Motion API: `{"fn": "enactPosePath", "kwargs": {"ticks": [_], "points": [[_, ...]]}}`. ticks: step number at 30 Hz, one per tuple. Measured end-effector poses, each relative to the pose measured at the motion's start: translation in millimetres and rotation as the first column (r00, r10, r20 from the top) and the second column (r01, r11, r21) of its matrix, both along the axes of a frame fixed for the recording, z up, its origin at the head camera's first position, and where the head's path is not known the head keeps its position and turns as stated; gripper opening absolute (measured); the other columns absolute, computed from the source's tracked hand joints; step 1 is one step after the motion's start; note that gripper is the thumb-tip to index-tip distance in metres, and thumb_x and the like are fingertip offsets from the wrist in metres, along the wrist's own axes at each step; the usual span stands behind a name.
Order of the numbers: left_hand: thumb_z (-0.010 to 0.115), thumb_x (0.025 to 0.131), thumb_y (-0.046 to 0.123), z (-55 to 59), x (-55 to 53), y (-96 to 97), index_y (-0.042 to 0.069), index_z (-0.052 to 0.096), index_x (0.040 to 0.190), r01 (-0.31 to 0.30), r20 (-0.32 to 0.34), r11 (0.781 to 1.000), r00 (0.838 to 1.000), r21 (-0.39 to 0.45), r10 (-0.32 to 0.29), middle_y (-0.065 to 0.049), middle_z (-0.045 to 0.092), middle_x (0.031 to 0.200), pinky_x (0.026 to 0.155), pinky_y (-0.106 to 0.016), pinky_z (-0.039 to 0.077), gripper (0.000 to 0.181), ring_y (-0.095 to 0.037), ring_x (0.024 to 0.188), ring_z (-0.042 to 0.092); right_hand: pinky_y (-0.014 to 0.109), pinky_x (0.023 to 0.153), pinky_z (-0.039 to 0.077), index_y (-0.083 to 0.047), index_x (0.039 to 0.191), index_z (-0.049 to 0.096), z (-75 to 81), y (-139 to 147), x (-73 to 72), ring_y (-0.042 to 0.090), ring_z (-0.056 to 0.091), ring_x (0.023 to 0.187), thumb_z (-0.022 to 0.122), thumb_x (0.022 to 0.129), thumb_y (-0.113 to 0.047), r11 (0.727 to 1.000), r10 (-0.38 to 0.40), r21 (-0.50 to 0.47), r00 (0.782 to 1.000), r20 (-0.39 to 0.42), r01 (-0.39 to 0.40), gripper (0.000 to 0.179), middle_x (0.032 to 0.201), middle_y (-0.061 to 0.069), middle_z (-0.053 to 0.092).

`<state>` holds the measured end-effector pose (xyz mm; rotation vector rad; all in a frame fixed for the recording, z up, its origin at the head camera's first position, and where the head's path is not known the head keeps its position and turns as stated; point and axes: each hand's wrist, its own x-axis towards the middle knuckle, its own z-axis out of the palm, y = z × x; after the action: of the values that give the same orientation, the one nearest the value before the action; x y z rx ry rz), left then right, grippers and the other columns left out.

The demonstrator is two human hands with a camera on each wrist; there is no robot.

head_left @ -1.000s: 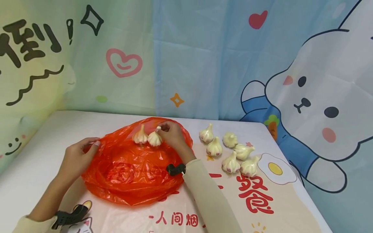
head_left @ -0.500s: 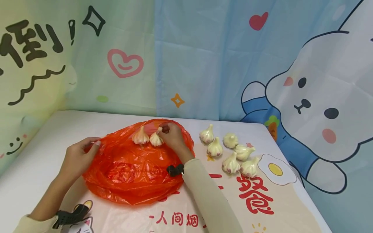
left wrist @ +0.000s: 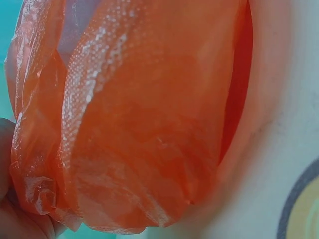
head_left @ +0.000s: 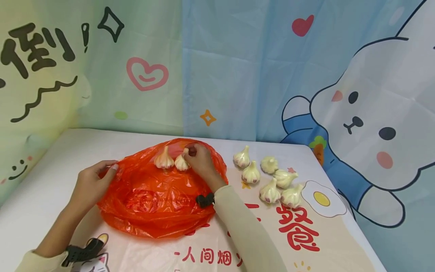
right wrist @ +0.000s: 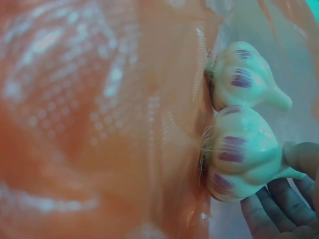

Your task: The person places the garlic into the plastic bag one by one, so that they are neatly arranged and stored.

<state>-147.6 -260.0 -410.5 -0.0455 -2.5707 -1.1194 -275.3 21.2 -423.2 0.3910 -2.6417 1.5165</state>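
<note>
A wide red plastic bag (head_left: 153,196) lies spread on the table, its mouth gaping at the far side. My left hand (head_left: 93,181) pinches the bag's left rim between thumb and fingers; the left wrist view shows the crumpled film there. Inside the bag, two garlic bulbs stand side by side: one garlic bulb (head_left: 164,158) on the left, and another garlic bulb (head_left: 181,163) on the right. By its stem, my right hand (head_left: 202,162) pinches the right-hand bulb (right wrist: 244,154), which touches its neighbour (right wrist: 246,74) in the right wrist view.
Several more garlic bulbs (head_left: 270,192) sit in a loose group on the table, right of the bag. A printed mat (head_left: 265,234) with red characters covers the front of the white table (head_left: 47,170). Behind hangs a cartoon curtain (head_left: 217,75).
The right-hand garlic bulb shifted very slightly to the right with my right hand, then stayed put. My left hand keeps its grip on the bag's rim. The other bulbs have not moved.
</note>
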Motion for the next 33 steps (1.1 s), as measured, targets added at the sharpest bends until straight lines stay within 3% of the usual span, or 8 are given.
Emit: {"fn": "enactPosePath", "kwargs": {"ticks": [20, 33], "points": [[0.052, 0.101, 0.022, 0.6, 0.5, -0.3, -0.003, 0.064, 0.117, -0.002, -0.007, 1.0, 1.0, -0.007, 0.002, -0.024, 0.067, 0.107, 0.079, -0.052, 0.053, 0.032, -0.038, 0.093, 0.063, 0.026, 0.078, 0.055, 0.001, 0.108, 0.066, -4.3, 4, -0.2, 0.022, 0.061, 0.088, 0.071, 0.089, -0.009, 0.999, -0.014, -0.05, 0.999, 0.03, 0.015, 0.022, 0.096, 0.009, 0.065], [0.052, 0.101, 0.023, 1.3, 1.1, -0.6, -0.003, 0.064, 0.118, 0.001, 0.003, 1.0, 1.0, -0.01, -0.001, -0.024, 0.067, 0.108, 0.079, -0.053, 0.053, 0.034, -0.038, 0.094, 0.063, 0.025, 0.086, 0.054, -0.002, 0.108, 0.066, 10.1, 9, 5.2, 0.021, 0.066, 0.097, 0.073, 0.088, -0.013, 0.998, -0.01, -0.069, 0.997, -0.072, 0.005, 0.024, 0.103, 0.008, 0.069]]}}
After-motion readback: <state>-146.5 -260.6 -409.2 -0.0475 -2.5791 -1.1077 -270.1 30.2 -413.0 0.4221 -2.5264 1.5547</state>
